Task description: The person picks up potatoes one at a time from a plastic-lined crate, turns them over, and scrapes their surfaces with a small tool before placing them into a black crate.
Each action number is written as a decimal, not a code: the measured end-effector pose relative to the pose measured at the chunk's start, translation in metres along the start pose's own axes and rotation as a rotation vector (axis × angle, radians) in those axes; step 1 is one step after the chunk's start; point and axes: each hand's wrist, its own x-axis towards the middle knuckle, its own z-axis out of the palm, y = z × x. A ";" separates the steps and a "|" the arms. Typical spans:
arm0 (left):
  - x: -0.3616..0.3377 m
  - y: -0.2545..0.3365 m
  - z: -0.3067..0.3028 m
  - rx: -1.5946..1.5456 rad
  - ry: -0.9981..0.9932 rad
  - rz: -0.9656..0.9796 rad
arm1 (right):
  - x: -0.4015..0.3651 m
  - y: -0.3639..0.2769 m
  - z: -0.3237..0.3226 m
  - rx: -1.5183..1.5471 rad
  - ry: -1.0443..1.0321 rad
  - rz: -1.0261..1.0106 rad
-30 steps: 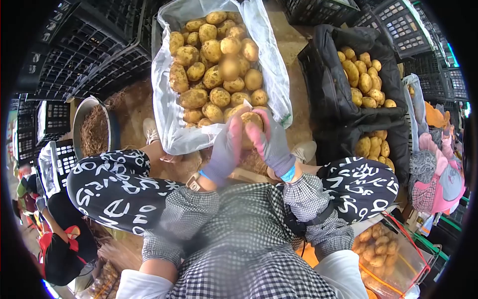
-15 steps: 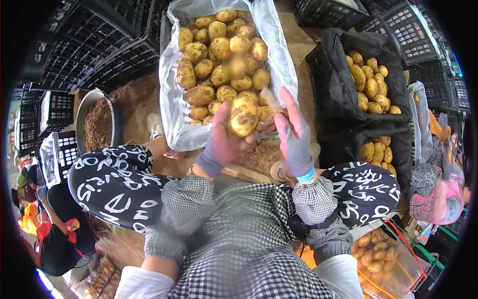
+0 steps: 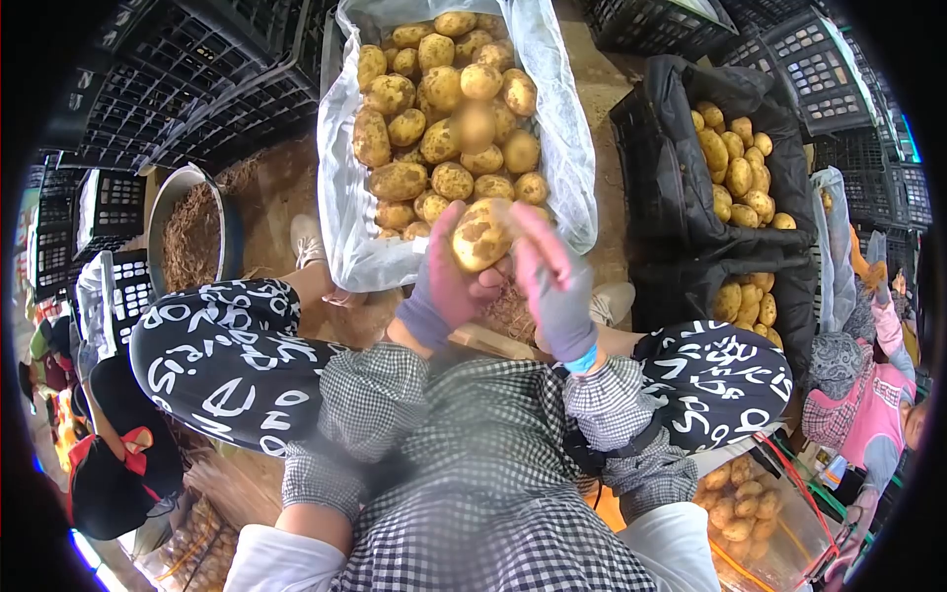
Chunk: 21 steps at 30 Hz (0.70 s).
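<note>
A pale yellow potato [image 3: 481, 235] with brown soil patches rests in the gloved fingers of my left hand [image 3: 446, 286], closed around its left side and underside. My right hand [image 3: 554, 286], in a grey glove with pink fingers, lies against the potato's right side. Its fingers are slightly blurred and overlap the potato's edge. Just beyond both hands stands a crate lined with white fabric [image 3: 567, 128], full of soil-marked potatoes [image 3: 441, 89].
Black-lined crates [image 3: 681, 148] of potatoes stand at the right. A tub [image 3: 229, 252] of brown debris sits at the left, below stacked black crates [image 3: 212, 89]. Bagged potatoes [image 3: 735, 503] lie behind my right side. Other people [image 3: 123, 444] [image 3: 868, 395] sit on both sides.
My right hand has moved left, from beside the potato onto its right side. The small pale blurred thing above its fingers no longer shows. My left hand still holds the potato.
</note>
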 end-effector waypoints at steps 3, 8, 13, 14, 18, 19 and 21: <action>0.001 0.002 0.002 0.153 0.018 -0.056 | 0.009 -0.002 -0.016 0.160 0.053 0.159; 0.001 -0.002 0.002 0.021 0.094 -0.018 | 0.002 0.011 -0.011 -0.052 -0.112 -0.005; 0.001 -0.007 -0.010 0.302 0.164 0.203 | -0.004 -0.005 0.001 -0.076 -0.078 -0.052; 0.000 -0.006 -0.008 0.351 0.197 0.189 | -0.001 -0.004 -0.005 -0.152 -0.046 -0.030; -0.002 -0.014 0.035 0.330 0.462 0.265 | 0.003 -0.006 -0.005 -0.147 -0.080 -0.119; -0.001 -0.013 0.032 0.312 0.468 0.241 | -0.002 -0.002 0.002 -0.177 -0.071 -0.221; -0.002 -0.011 0.021 0.330 0.470 0.198 | -0.004 -0.003 0.000 -0.190 -0.049 -0.146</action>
